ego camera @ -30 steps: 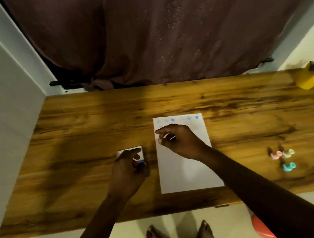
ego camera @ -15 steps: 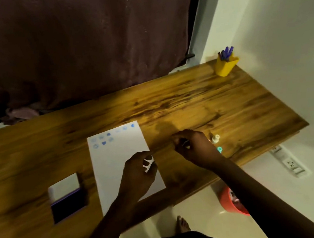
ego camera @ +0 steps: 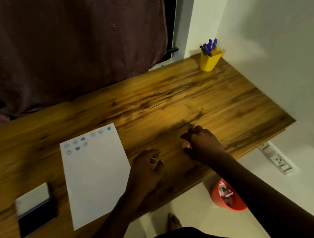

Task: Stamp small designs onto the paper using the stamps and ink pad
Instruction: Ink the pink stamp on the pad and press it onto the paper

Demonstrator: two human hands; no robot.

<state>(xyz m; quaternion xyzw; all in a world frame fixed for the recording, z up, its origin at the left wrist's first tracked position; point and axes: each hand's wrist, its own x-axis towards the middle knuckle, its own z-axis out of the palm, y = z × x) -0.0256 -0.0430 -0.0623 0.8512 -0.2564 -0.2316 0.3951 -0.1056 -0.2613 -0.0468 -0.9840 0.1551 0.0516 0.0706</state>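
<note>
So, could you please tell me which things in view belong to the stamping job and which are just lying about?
Part of the job:
- paper, already bearing blue stamped designs
- ink pad, open
- small pink stamp at the right hand

Just lying about:
- yellow pen holder with blue pens
- orange bin on the floor
- wall socket

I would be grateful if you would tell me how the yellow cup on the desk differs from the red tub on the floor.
The yellow cup stands on the wooden desk at its far right corner; the red tub sits on the floor below the desk's near edge. The yellow cup holds blue pens that stick up past its rim; the red tub holds small pinkish-white scraps lying inside. Both are open-topped containers.
</note>
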